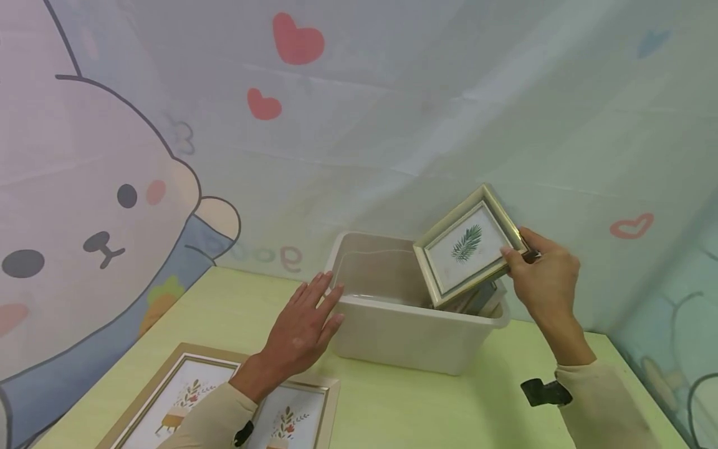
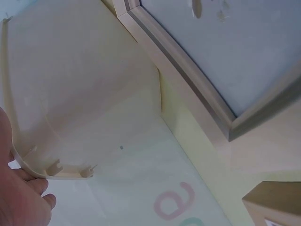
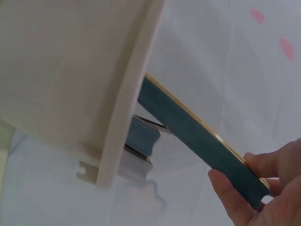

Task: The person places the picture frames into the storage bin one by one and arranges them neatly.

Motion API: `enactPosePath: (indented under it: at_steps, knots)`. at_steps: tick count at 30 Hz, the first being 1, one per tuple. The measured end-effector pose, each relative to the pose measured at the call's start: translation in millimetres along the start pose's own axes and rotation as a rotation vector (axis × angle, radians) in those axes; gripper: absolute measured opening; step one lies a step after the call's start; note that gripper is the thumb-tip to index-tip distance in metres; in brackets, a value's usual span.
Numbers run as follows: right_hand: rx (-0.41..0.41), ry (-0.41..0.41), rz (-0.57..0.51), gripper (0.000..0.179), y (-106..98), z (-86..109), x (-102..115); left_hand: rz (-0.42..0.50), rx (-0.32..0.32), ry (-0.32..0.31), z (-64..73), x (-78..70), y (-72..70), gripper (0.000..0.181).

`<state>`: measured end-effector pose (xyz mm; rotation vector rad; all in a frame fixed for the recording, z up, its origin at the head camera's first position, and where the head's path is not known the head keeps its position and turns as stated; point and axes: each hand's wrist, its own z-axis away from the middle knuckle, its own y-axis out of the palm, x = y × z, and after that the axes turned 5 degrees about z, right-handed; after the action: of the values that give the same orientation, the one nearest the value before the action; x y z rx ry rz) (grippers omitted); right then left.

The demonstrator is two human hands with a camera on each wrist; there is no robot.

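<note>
My right hand pinches the corner of a small gold picture frame with a green leaf print, held tilted over the right end of a white plastic bin. In the right wrist view, thumb and fingers grip the frame's dark teal side edge. My left hand rests with extended fingers at the bin's near left rim; the left wrist view shows its fingertips at the rim's corner. Other frame edges stick up inside the bin, partly hidden by the held frame.
Two larger frames with plant-pot prints lie on the yellow-green table at front left: a left one and a right one, partly covered by my left arm. Behind the bin hangs a cloth backdrop with a cartoon animal and hearts.
</note>
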<state>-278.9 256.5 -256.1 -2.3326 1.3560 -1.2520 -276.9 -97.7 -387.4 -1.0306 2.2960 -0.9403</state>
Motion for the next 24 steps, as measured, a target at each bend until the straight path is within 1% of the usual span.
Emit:
enactPosePath:
  at_steps: [4,8,10,17,22,24]
  knots:
    - [-0.025,-0.112,0.117,0.041,15.6,4.0,4.4,0.002,-0.002,-0.002,-0.2,-0.1,1.8,0.051]
    - [0.005,-0.186,0.159,0.041,29.1,6.9,6.3,0.009,-0.006,-0.006,-1.0,0.0,2.3,0.05]
    - [0.029,-0.196,0.185,0.04,34.5,8.0,7.3,0.007,-0.009,-0.004,-1.4,0.4,2.4,0.051]
    - [0.125,-0.19,0.274,0.04,52.8,11.7,8.2,0.002,-0.002,-0.004,-1.4,0.9,1.6,0.05]
    - [0.119,-0.234,0.319,0.038,65.7,15.2,6.5,0.017,-0.017,0.001,-0.2,0.2,0.9,0.051]
    - [0.114,-0.249,0.338,0.036,69.5,17.3,6.0,0.027,-0.011,-0.007,0.6,-0.7,0.2,0.051]
